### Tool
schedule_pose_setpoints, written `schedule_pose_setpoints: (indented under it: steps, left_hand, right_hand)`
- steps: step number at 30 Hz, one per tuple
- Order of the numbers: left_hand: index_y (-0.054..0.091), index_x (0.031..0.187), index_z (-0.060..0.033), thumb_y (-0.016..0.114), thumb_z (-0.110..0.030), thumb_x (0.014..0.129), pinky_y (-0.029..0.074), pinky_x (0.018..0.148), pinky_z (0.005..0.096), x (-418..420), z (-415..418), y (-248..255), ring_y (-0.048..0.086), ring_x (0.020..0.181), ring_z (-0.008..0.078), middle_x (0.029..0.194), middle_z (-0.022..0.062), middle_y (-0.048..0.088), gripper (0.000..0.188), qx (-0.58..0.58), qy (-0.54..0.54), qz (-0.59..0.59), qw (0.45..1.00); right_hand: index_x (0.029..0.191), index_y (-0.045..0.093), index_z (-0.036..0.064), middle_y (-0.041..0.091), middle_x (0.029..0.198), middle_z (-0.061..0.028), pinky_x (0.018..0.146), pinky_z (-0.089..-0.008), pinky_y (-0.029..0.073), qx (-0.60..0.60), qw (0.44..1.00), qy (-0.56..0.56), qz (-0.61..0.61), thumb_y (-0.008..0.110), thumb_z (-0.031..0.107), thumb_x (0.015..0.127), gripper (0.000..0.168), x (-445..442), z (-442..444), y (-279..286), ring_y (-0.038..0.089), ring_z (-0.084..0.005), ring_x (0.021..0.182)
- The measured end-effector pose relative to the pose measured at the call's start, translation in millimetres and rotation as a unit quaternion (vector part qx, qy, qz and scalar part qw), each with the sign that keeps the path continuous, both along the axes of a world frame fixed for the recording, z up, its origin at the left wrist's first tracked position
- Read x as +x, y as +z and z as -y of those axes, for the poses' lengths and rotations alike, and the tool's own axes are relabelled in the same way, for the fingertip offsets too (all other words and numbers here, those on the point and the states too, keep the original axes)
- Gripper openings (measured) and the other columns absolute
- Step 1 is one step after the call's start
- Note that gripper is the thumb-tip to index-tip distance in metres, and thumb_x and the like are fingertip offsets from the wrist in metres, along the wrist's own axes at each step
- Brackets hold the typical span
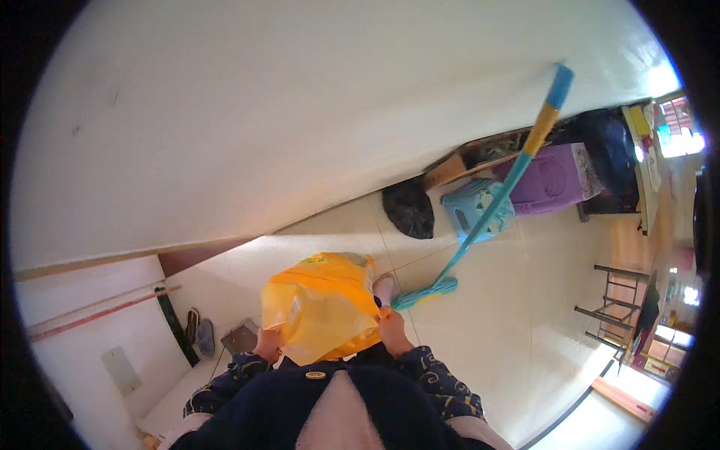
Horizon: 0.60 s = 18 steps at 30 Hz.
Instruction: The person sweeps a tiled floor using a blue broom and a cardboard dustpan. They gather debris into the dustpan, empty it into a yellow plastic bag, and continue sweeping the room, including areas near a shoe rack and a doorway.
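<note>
A yellow-orange plastic bag [332, 298] is spread wide in front of my body, its mouth facing up toward me. My left hand [269, 344] grips the bag's rim at the left. On the opposite side, my right hand [393, 332] pinches the rim near its edge. Some pale plastic shows inside the bag, but I cannot tell whether anything lies at its bottom. Just beyond my right hand, a broom with a teal head [427, 293] stands on the floor, its long handle [498, 197] slanting up toward the wall. One of my shoes [385, 288] shows between bag and broom.
A black plastic bag [409, 209], a light-blue plastic stool [478, 209] and a purple box [544, 179] line the wall [292, 112]. Slippers [206, 336] and a dark mat [241, 336] lie to the left. A metal-framed chair [616, 306] stands at the right on the tiled floor [506, 315].
</note>
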<state>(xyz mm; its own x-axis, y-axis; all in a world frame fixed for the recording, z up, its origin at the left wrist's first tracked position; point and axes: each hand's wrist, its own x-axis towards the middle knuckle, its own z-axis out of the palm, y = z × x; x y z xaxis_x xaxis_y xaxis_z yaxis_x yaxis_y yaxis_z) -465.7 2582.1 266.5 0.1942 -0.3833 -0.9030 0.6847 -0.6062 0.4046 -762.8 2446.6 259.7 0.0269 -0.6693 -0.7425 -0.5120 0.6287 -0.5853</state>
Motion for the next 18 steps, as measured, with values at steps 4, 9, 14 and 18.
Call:
schedule_pose_setpoints:
  steps: [4,9,14,18]
  left_hand:
    - [0.056,0.114,-0.0046,0.045,-0.017,0.093,0.054,0.062,0.0336,-29.7,80.5,63.9,0.066,0.081,0.0223,0.099,0.0111,0.065,0.027,-0.022,0.023,-0.074,0.997]
    - [0.052,0.119,-0.0036,0.037,-0.015,0.094,0.054,0.077,0.0408,-41.6,103.0,56.2,0.064,0.091,0.0282,0.106,0.0137,0.062,0.031,-0.043,0.023,-0.070,0.996]
    - [0.052,0.120,-0.0045,0.036,-0.019,0.096,0.054,0.080,0.0405,-52.6,153.9,70.9,0.063,0.095,0.0264,0.110,0.0106,0.062,0.032,-0.008,0.007,0.032,0.999]
    - [0.052,0.120,-0.0066,0.036,-0.020,0.098,0.054,0.079,0.0395,-46.5,187.9,57.8,0.062,0.097,0.0249,0.112,0.0092,0.061,0.031,-0.069,0.024,0.024,0.997]
  right_hand:
    - [0.094,0.063,0.000,0.067,0.087,-0.0133,0.071,-0.0336,0.048,-0.016,0.999,-0.022,-0.019,0.053,0.008,0.084,0.017,8.0,66.1,14.3,0.063,-0.0204,0.083]
    - [0.099,0.064,0.000,0.067,0.090,-0.0150,0.071,-0.0357,0.048,-0.057,0.997,0.019,-0.054,0.053,0.011,0.085,0.021,-7.3,98.6,18.4,0.064,-0.0234,0.085]
    - [0.099,0.063,0.001,0.067,0.088,-0.0132,0.072,-0.0372,0.048,-0.077,0.994,-0.081,0.010,0.050,0.011,0.087,0.021,-28.1,121.6,8.7,0.064,-0.0256,0.084]
    - [0.097,0.063,0.003,0.066,0.086,-0.0121,0.067,-0.0366,0.049,-0.138,0.986,-0.069,-0.059,0.049,0.010,0.085,0.019,-26.8,159.1,54.1,0.063,-0.0261,0.081]
